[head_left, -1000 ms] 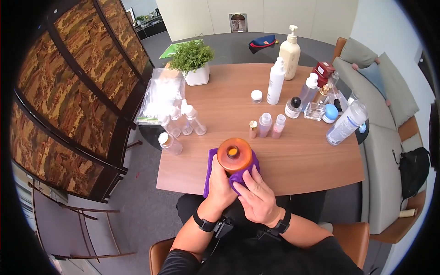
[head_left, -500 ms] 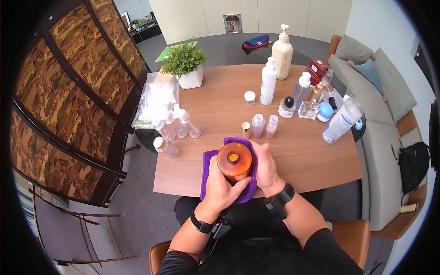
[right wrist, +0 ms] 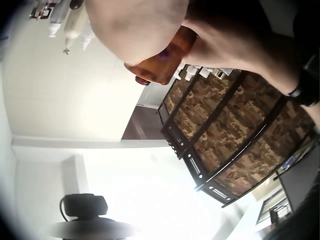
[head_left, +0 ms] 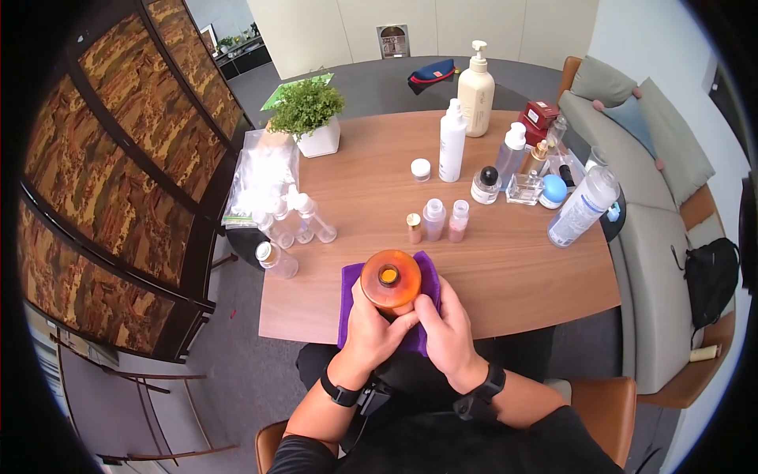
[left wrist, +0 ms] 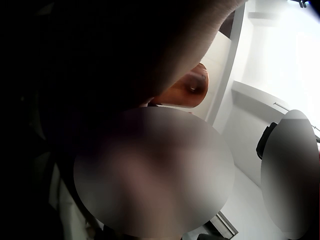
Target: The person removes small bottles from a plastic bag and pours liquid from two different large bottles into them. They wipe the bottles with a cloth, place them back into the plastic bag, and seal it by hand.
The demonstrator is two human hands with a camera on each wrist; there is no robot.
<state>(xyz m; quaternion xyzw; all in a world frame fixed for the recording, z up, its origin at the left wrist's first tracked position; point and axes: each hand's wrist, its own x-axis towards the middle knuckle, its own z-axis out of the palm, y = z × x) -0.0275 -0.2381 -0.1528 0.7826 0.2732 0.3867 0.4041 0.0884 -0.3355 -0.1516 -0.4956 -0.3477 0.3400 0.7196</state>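
Observation:
An open-necked amber bottle [head_left: 377,294] stands upright in front of the person, close over the table's near edge. My left hand [head_left: 365,336] grips it from the left, fingers round its side and thumb across the near side. A purple cloth [head_left: 429,278] lies behind and under the bottle and shows on both sides. On the right, my right hand [head_left: 452,336] pinches the cloth between thumb and fingers, against the bottle. Part of the amber bottle [left wrist: 185,90] appears beyond the hand in the left wrist view. The right wrist view shows the bottle [right wrist: 162,67] partly behind a hand.
Several clear bottles [head_left: 316,221] stand at the left, near a plastic bag [head_left: 264,170] and a potted plant [head_left: 308,110]. Two small bottles [head_left: 433,221] and a gold-capped vial [head_left: 414,229] are just beyond the amber bottle. Pump bottles [head_left: 476,91] and jars crowd the right back.
My right hand has gone from pressing the cloth on the bottle's near side to its right side, and its raised thumb has come down. The left hand keeps its grip on the bottle.

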